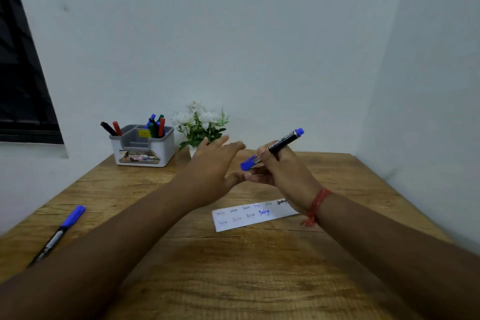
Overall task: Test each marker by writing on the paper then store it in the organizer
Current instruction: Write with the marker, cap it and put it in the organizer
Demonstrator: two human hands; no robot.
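Note:
My right hand (281, 173) holds a blue-capped black marker (281, 143) above the table, cap end pointing left and down. Just left of it hovers my left hand (211, 166), fingers spread and holding nothing, its thumb near the cap. Below the hands lies a white paper strip (241, 218) with several small scribbled words in different colours. A second blue marker (61, 231) lies at the table's left edge. At the back left stands the grey-white organizer (141, 147) with several markers upright in it.
A small pot of white flowers (201, 125) stands at the back next to the organizer. The wooden table (233, 267) meets walls behind and on the right. A dark window is at the far left.

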